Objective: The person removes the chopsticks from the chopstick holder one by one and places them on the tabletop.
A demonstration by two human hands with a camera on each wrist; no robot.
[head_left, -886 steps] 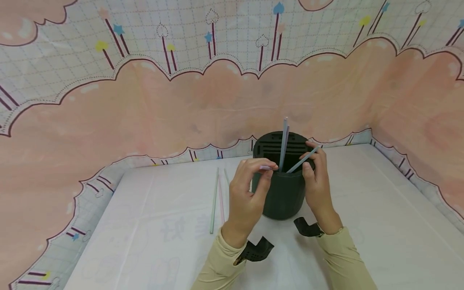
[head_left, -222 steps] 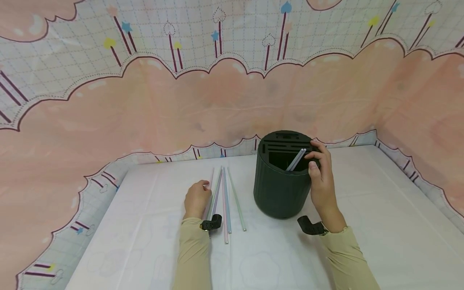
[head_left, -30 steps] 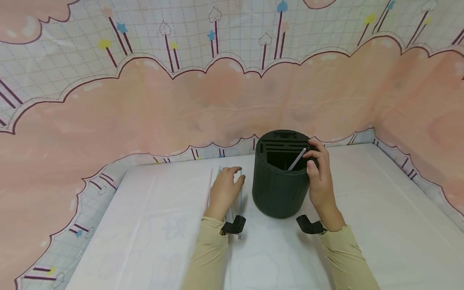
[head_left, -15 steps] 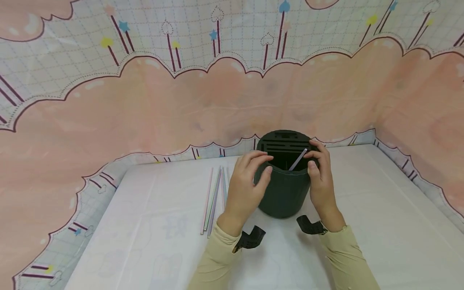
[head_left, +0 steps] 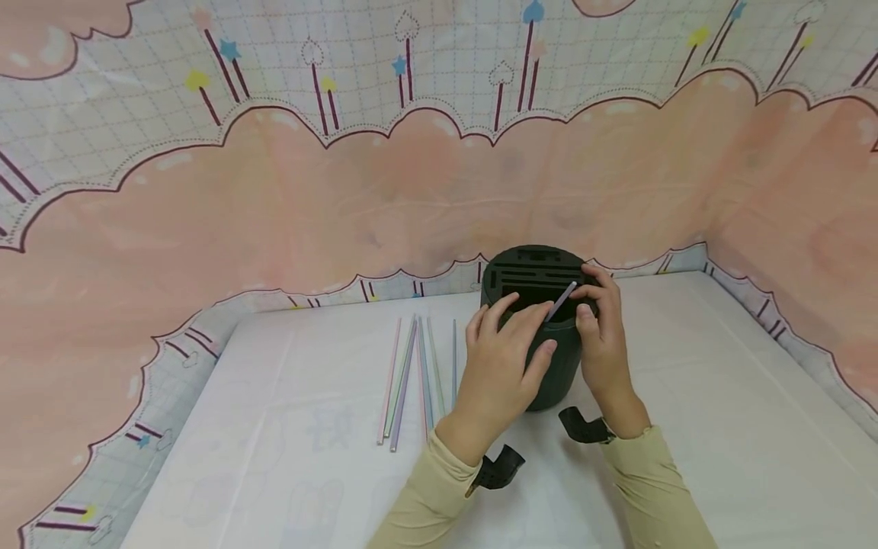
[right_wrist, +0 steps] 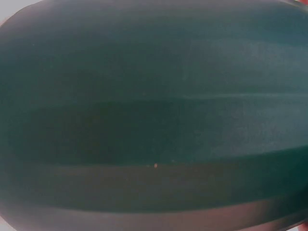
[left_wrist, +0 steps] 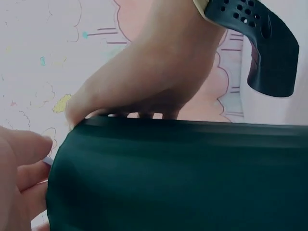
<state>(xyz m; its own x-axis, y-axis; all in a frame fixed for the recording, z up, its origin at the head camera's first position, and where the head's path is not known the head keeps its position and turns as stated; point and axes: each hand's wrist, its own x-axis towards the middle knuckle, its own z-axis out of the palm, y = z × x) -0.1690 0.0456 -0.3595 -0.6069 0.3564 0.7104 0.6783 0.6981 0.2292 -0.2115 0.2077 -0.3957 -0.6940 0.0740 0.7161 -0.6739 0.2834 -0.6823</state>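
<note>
In the head view a dark green cylindrical utensil holder (head_left: 559, 366) with a slotted top stands on the table, tilted slightly. One lilac straw (head_left: 564, 297) leans in its opening against the right side of the rim. My right hand (head_left: 604, 343) grips the holder's rim there, thumb outside. Over the front rim my left hand (head_left: 504, 366) reaches in, fingers spread, index fingertip beside the straw and thumb apart from it. The left wrist view shows the left hand (left_wrist: 154, 72) behind the holder (left_wrist: 168, 178), its fingertips mostly hidden. The holder's wall (right_wrist: 154, 130) fills the right wrist view.
Several thin pastel straws (head_left: 405, 374) lie lengthwise on the white table (head_left: 295, 427), left of the holder. A single blue straw (head_left: 454, 358) lies nearest the left hand. A patterned peach cloth (head_left: 384, 206) hangs behind and along the sides. Each wrist carries a black camera mount (head_left: 501, 467).
My left hand has moved from the straws to the holder's opening, beside the remaining straw. Compared with 7.4 seconds ago, one straw fewer sits in the holder. The right hand keeps its grip.
</note>
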